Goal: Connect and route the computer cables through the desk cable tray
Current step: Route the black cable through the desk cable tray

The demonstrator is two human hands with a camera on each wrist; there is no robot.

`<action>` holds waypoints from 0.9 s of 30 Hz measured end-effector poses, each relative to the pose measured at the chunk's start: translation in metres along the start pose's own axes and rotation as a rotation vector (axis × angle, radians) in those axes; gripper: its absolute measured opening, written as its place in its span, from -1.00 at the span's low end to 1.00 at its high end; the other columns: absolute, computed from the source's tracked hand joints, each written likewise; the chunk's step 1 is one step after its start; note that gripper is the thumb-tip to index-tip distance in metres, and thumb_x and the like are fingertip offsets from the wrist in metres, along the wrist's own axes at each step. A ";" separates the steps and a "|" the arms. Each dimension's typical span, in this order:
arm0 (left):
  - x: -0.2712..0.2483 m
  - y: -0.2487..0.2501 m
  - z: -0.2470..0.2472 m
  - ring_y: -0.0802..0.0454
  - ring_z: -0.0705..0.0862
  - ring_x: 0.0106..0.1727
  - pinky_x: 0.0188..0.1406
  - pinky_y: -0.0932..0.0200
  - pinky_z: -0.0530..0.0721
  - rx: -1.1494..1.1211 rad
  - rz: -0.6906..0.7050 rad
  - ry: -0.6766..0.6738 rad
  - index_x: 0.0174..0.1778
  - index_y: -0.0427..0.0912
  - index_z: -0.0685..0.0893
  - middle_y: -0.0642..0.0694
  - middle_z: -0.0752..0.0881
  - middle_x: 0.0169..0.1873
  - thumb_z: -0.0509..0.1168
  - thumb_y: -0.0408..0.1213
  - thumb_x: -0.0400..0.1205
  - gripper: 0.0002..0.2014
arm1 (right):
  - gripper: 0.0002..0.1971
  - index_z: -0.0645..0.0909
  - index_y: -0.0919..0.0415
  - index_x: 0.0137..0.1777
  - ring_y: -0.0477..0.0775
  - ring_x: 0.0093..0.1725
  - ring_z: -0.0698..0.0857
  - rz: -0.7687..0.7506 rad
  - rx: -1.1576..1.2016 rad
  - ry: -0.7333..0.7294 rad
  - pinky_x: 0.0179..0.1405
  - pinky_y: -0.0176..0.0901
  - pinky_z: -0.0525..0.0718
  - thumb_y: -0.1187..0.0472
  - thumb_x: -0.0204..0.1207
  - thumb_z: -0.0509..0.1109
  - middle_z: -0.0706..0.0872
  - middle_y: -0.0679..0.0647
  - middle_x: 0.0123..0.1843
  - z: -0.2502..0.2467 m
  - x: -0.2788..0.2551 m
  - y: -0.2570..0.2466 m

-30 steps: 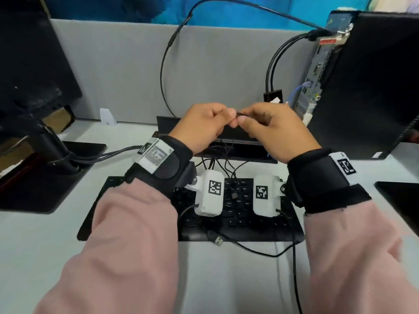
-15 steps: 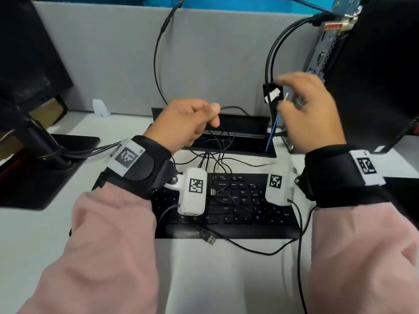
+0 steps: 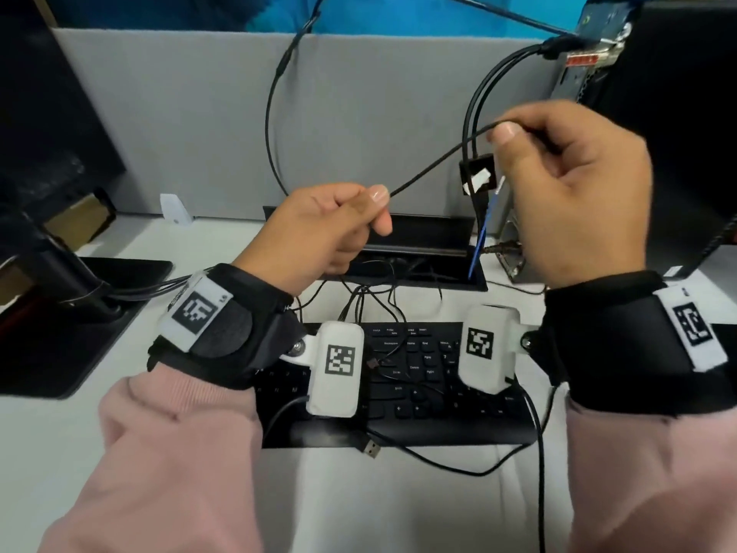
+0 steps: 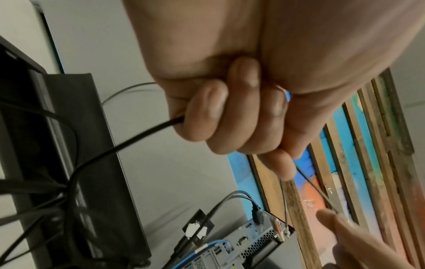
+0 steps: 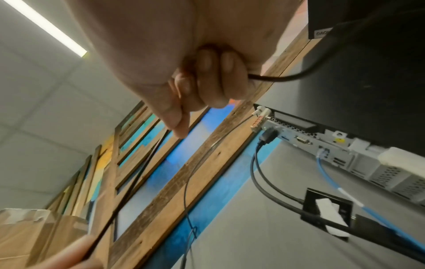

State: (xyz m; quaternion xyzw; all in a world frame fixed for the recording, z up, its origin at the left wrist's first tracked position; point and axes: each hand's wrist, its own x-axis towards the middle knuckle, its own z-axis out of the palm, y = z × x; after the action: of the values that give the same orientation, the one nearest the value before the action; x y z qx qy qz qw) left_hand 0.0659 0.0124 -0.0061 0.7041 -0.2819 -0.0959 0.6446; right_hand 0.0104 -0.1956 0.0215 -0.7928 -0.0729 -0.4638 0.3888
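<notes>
Black cable (image 3: 434, 163) | slants up rightward | left hand (image 3: 319, 233), right hand (image 3: 574, 193) grips pinch it

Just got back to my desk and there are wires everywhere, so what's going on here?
A person is sorting the computer cables. Both hands hold one thin black cable stretched above the keyboard: the left hand pinches its lower part, the right hand grips it higher, near the back of the computer. Below them the desk cable tray stands open with several cables running out of it. A loose USB plug lies unconnected at the keyboard's front edge.
</notes>
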 end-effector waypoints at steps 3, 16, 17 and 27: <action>0.001 -0.002 -0.005 0.13 0.10 -0.61 -0.62 0.27 0.05 0.027 -0.015 0.048 -0.32 -0.17 0.64 0.07 0.24 -0.63 0.19 -0.14 0.76 -0.65 | -0.84 0.77 -0.04 -0.02 -0.13 -0.14 0.65 0.101 -0.123 -0.071 0.00 -0.05 0.70 0.09 0.61 0.33 0.71 -0.08 -0.14 0.004 -0.001 0.015; 0.000 0.001 0.008 0.13 0.12 -0.60 -0.60 0.27 0.05 0.081 0.019 0.049 -0.33 -0.17 0.66 0.02 0.23 -0.62 0.18 -0.21 0.77 -0.65 | -0.78 0.73 0.01 -0.09 -0.06 -0.36 0.56 -0.041 -0.217 -0.486 -0.33 -0.08 0.54 -0.05 0.66 0.32 0.62 -0.04 -0.42 0.025 -0.018 -0.008; 0.000 0.001 0.008 0.12 0.11 -0.60 -0.59 0.23 0.03 0.069 0.010 0.034 -0.32 -0.18 0.65 0.03 0.22 -0.62 0.17 -0.20 0.77 -0.65 | -0.77 0.72 0.04 -0.11 -0.04 -0.37 0.56 -0.043 -0.207 -0.426 -0.33 -0.06 0.56 -0.04 0.65 0.32 0.62 -0.02 -0.42 0.023 -0.016 -0.007; -0.003 -0.001 -0.010 0.10 0.07 -0.60 -0.60 0.27 0.03 0.024 -0.020 0.045 -0.41 -0.15 0.58 0.10 0.22 -0.67 0.16 -0.14 0.77 -0.59 | -0.68 0.67 -0.01 0.31 0.06 0.31 0.56 0.008 -0.378 -0.215 0.37 0.18 0.53 0.12 0.60 0.29 0.64 -0.06 0.27 0.014 -0.009 0.008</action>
State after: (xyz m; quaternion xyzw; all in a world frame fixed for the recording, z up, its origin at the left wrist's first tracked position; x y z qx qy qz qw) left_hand 0.0688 0.0219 -0.0062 0.7167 -0.2612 -0.0832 0.6412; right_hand 0.0186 -0.1896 0.0056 -0.8966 -0.0226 -0.3807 0.2250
